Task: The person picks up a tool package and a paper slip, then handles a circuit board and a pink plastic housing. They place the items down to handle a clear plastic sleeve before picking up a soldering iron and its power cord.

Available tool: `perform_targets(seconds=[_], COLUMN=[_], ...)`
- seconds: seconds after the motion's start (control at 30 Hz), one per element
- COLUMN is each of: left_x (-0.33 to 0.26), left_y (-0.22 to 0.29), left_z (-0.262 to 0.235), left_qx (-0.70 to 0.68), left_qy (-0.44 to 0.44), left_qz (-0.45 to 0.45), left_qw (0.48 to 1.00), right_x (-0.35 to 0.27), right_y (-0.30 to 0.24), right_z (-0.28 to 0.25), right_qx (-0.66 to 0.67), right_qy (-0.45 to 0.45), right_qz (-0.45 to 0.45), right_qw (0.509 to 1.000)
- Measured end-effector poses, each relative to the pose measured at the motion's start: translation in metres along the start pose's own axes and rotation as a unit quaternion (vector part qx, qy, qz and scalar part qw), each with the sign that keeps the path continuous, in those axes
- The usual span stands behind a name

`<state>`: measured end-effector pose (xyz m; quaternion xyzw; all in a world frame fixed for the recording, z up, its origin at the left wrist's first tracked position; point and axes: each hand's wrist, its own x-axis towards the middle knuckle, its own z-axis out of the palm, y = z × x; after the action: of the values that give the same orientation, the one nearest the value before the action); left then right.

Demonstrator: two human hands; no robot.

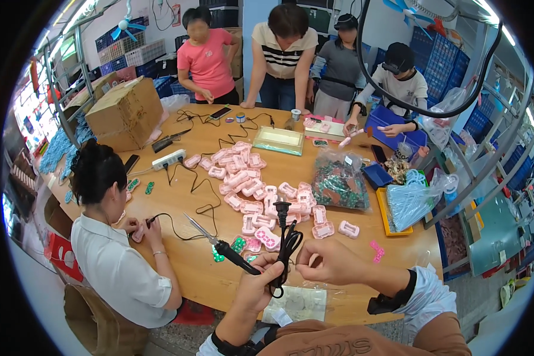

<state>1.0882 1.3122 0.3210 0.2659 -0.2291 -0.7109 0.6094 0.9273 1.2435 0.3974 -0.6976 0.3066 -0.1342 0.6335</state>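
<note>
My left hand [260, 283] is closed round the black handle of a soldering iron [236, 256], whose metal tip points up and away to the left. Its black cord [288, 252] is bundled in a coil at the same hand, with the plug [282, 209] standing up on top. Just right of the coil, my right hand [329, 261] has its fingers curled into a pinch; anything between them is too small to make out. Beyond my hands lies a heap of pink plastic housings [243, 178]. Green circuit boards [238, 244] and a pink patterned piece [267, 238] lie near the iron.
A seated person [121, 237] at left works on a pink part; several people stand across the table [385, 222]. A clear bag of green boards [339, 181], a yellow tray [397, 210], a power strip [168, 159] and a cardboard box [124, 113] are around. A clear packet [302, 304] lies near me.
</note>
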Motion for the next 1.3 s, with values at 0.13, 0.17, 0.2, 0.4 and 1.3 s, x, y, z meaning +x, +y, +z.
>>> perform_targets(seconds=[0.13,0.17,0.2,0.4,1.3], left_x=[0.009,0.009,0.008,-0.006,0.008], left_y=[-0.007,-0.010,-0.011,0.000,-0.009], left_z=[-0.004,-0.007,-0.006,0.001,-0.005], left_qx=[-0.042,-0.027,-0.014,0.059,-0.015], left_qy=[0.057,0.063,0.070,0.042,0.049], left_qz=[-0.005,0.000,0.009,0.038,0.033], left_qw=[0.998,0.998,0.997,0.997,0.998], right_x=[0.009,0.008,0.007,0.000,-0.009], right_y=[0.012,0.014,0.014,0.030,0.030], right_z=[-0.001,0.000,-0.001,0.000,0.023], right_qx=[-0.523,-0.512,-0.503,0.345,0.087], right_qy=[0.146,0.155,0.160,-0.062,0.079], right_qz=[-0.353,-0.335,-0.317,0.167,0.000], right_qw=[0.762,0.776,0.788,0.922,0.993])
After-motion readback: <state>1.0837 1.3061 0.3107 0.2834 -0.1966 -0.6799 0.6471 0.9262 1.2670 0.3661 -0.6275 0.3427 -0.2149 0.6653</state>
